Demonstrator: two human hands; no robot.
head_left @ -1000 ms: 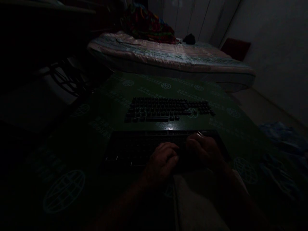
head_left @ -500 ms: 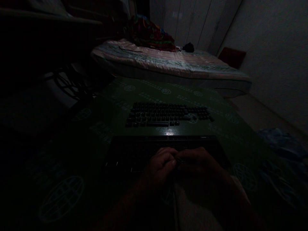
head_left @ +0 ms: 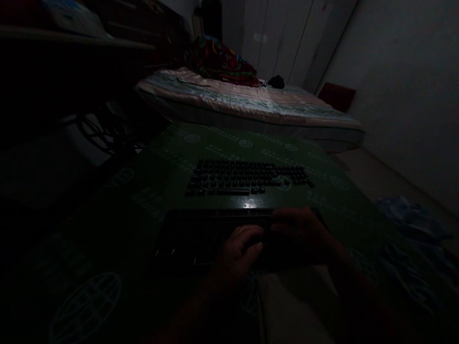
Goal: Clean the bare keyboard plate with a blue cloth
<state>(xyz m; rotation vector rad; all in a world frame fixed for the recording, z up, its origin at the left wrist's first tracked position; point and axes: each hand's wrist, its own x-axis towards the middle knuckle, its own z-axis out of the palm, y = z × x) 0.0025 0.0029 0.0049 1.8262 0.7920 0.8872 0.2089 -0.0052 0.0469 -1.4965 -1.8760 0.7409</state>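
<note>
The room is very dark. My left hand (head_left: 238, 251) and my right hand (head_left: 297, 236) rest close together over the near edge of a dark keyboard frame (head_left: 190, 234) on a green printed mat (head_left: 161, 162). Both hands have curled fingers, meeting at a small spot between them; what they pinch is hidden in the dark. Beyond the frame lie rows of loose black keycaps (head_left: 244, 174) laid out on the mat in keyboard order.
A low mattress (head_left: 251, 102) with a colourful heap of cloth (head_left: 222, 59) lies behind the mat. A dark metal frame (head_left: 96, 131) stands at the left. Blue fabric (head_left: 412, 217) lies on the floor at the right. A pale cloth (head_left: 294, 310) covers my lap.
My right hand has shifted slightly up and over the frame's far edge, staying beside my left hand. The view has tilted upward a little.
</note>
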